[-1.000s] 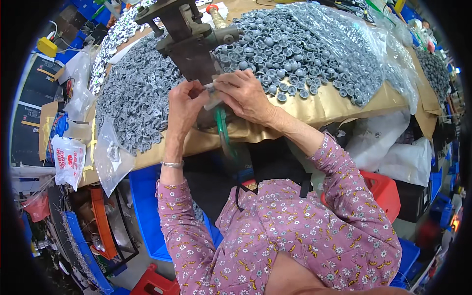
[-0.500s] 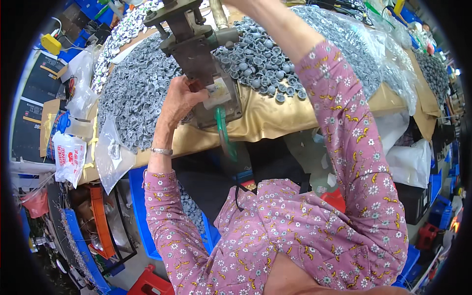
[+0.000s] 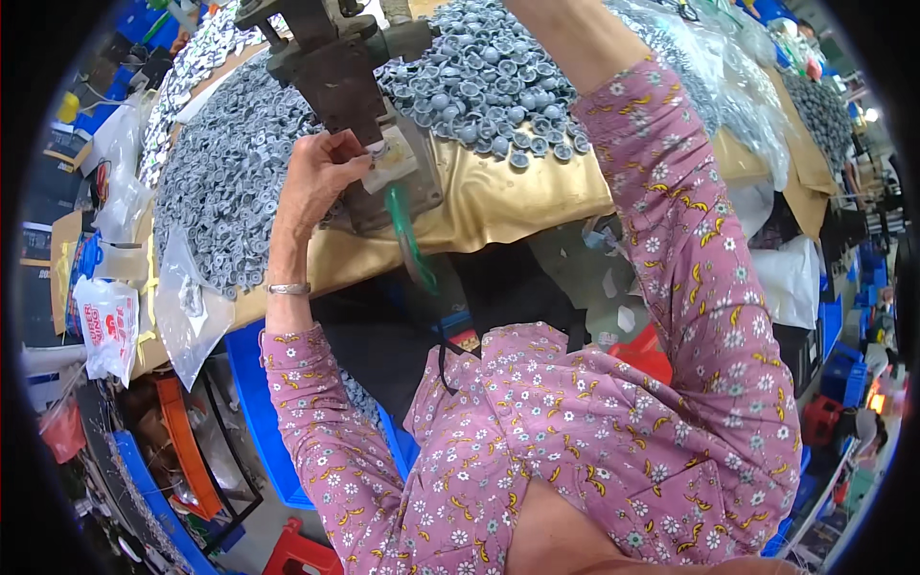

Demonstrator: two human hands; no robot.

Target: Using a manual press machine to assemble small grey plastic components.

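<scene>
- Head view: press (image 3: 340,91) stands at the near edge of the table (image 3: 508,201), gold sheeting over that edge.
- Pale block (image 3: 398,168) on the press base, under the head; green tube (image 3: 398,225) hangs just below it, past the near edge.
- Left hand (image 3: 311,177) at the block's left side; thumb and forefinger drawn nearly together (cannot tell whether a small part sits between them).
- Right forearm (image 3: 589,43) stretches toward the far edge; hand out of frame, so finger spread and any hold cannot be told.
- Grey discs (image 3: 225,144) heaped left of the press, grey domed caps (image 3: 489,72) right.
- Clear bag (image 3: 187,316) droops over the near-left corner.
</scene>
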